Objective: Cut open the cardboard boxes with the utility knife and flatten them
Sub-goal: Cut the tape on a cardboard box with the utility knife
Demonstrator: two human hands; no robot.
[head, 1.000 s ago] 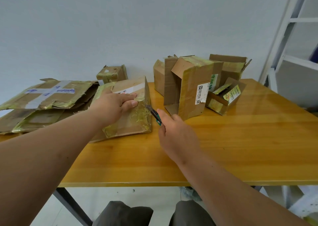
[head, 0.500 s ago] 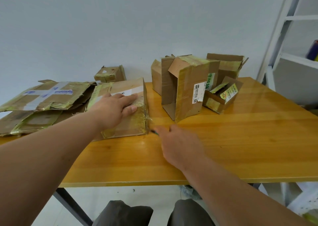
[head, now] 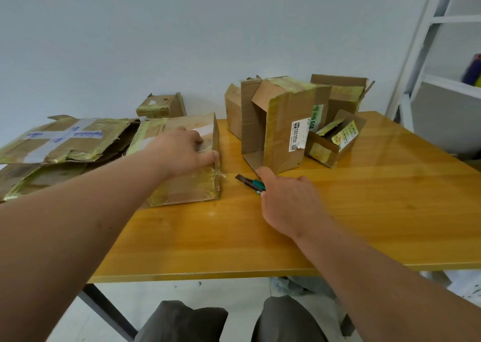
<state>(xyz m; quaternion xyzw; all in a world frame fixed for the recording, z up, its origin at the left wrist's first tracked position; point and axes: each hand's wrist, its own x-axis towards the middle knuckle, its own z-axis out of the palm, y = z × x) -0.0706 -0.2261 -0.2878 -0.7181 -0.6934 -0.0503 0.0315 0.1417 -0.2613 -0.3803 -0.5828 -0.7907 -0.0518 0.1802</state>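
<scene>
On the glossy orange-yellow wooden surface point(head: 364, 211) the person's left hand point(head: 182, 153) presses down on a brown cardboard box wrapped in yellowish tape point(head: 187, 185), fingers curled over its right-hand top edge so that they grip it. Just to the right of that box, the right hand point(head: 289, 203) holds a green-handled utility knife with a dark blade point(head: 250, 183); the blade points toward the box's lower right corner but sits apart from it, low over the wood. Whether the tip touches the wood I cannot tell. To the left lies a heap of flattened brown cardboard with grey and yellow tape point(head: 65, 143), and behind it, against the pale wall point(head: 182, 42), a small taped cardboard box point(head: 161, 107). Further back on the right stands a cluster of opened, upright cardboard boxes with white labels point(head: 294, 123). A white metal shelf frame point(head: 426, 55) rises at the far right.
</scene>
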